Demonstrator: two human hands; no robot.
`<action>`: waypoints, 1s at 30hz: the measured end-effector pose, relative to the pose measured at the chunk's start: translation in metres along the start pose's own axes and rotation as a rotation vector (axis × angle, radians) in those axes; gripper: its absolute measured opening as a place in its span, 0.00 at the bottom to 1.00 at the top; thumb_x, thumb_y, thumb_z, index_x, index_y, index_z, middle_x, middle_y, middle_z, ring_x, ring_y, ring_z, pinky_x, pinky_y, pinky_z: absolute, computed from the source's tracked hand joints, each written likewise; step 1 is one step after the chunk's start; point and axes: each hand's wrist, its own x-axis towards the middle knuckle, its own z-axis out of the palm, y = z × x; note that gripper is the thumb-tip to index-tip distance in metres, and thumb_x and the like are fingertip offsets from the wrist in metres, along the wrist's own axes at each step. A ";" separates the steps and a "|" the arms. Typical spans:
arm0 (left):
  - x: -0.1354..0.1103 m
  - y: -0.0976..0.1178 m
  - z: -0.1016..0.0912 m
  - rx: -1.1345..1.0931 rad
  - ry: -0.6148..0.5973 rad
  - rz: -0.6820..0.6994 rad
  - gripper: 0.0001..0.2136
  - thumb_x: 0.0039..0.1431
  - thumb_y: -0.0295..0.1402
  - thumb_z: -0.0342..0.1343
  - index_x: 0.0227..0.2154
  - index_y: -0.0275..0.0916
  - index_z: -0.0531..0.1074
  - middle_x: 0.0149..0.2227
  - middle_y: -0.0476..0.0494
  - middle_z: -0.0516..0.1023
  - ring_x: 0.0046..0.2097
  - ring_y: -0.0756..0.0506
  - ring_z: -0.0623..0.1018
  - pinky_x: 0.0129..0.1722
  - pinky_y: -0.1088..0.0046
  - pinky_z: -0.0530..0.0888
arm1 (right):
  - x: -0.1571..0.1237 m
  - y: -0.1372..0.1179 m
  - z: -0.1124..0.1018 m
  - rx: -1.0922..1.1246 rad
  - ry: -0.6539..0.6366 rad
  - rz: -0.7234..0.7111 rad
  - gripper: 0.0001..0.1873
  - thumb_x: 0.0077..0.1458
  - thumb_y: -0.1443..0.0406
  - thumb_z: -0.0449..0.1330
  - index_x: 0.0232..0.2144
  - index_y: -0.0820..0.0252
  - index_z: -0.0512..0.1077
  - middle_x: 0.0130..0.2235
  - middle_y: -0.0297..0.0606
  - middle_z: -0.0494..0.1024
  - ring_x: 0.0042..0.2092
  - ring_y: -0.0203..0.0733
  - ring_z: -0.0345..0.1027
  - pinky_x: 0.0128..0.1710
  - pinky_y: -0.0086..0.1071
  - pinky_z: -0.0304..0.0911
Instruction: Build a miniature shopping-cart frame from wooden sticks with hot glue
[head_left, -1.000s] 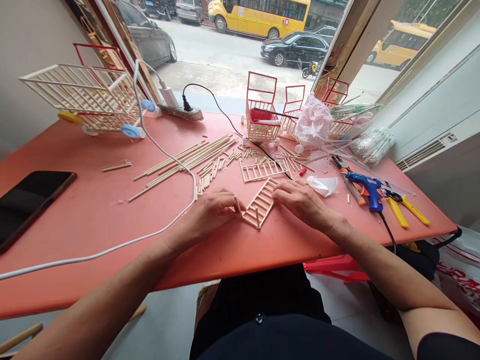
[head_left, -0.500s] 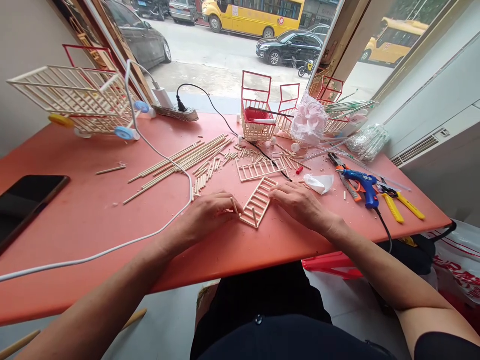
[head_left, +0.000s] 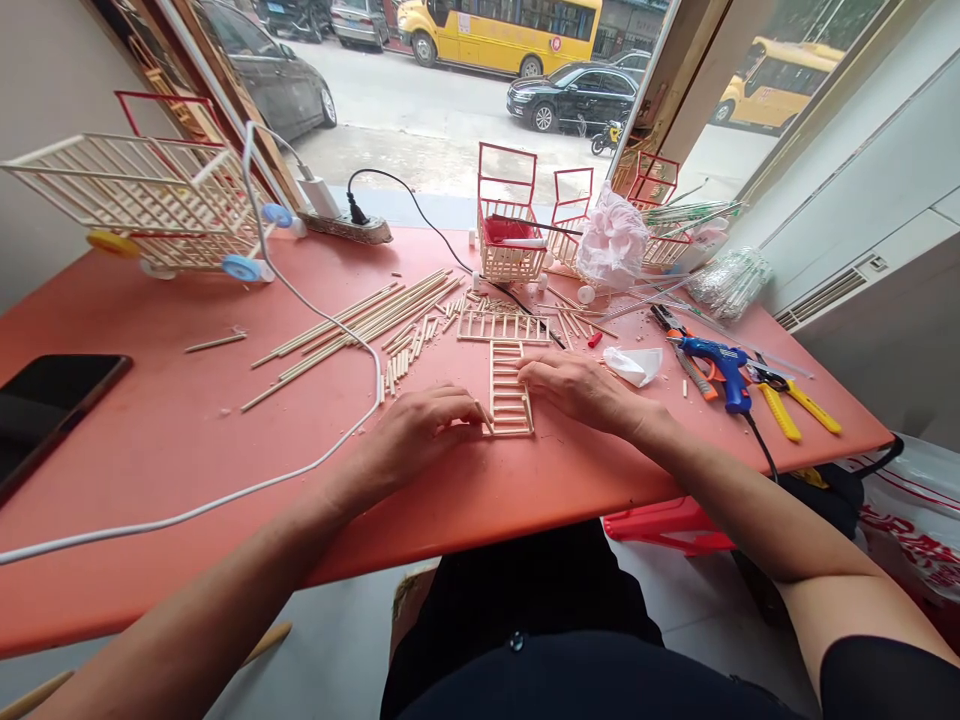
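Note:
A small ladder-like panel of wooden sticks lies flat on the orange table, straight ahead of me. My left hand pinches its near left corner with curled fingers. My right hand presses on its right rail, fingers together. A second stick panel lies just beyond it. Long wooden sticks and short cut pieces are scattered to the left.
A blue glue gun, yellow-handled cutters and crumpled tissue lie to the right. Small stick carts with red handles stand at the back; a bigger cart at far left. A white cable, power strip and phone.
Both hands have turned the near stick panel from a slant to straight fore-and-aft. The far panel now lies level across the table, and the view has shifted slightly.

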 end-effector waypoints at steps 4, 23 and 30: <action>0.001 0.001 0.001 0.016 0.030 0.002 0.08 0.64 0.24 0.57 0.33 0.40 0.79 0.35 0.49 0.81 0.36 0.48 0.78 0.39 0.74 0.71 | 0.005 0.004 0.001 0.015 -0.008 0.020 0.09 0.69 0.69 0.53 0.41 0.57 0.74 0.49 0.43 0.81 0.49 0.43 0.74 0.49 0.35 0.68; 0.005 0.002 0.003 -0.076 0.018 -0.093 0.06 0.65 0.28 0.58 0.35 0.40 0.80 0.36 0.47 0.83 0.38 0.46 0.78 0.39 0.71 0.71 | -0.030 -0.053 0.004 0.225 0.164 0.266 0.05 0.64 0.63 0.64 0.38 0.58 0.72 0.35 0.35 0.77 0.35 0.38 0.70 0.37 0.30 0.62; 0.011 0.002 0.005 -0.050 -0.004 -0.046 0.08 0.65 0.29 0.56 0.32 0.39 0.79 0.34 0.45 0.82 0.37 0.46 0.80 0.39 0.72 0.72 | -0.031 -0.054 0.018 0.181 0.212 0.255 0.08 0.66 0.68 0.59 0.32 0.57 0.68 0.33 0.35 0.76 0.34 0.39 0.67 0.37 0.31 0.59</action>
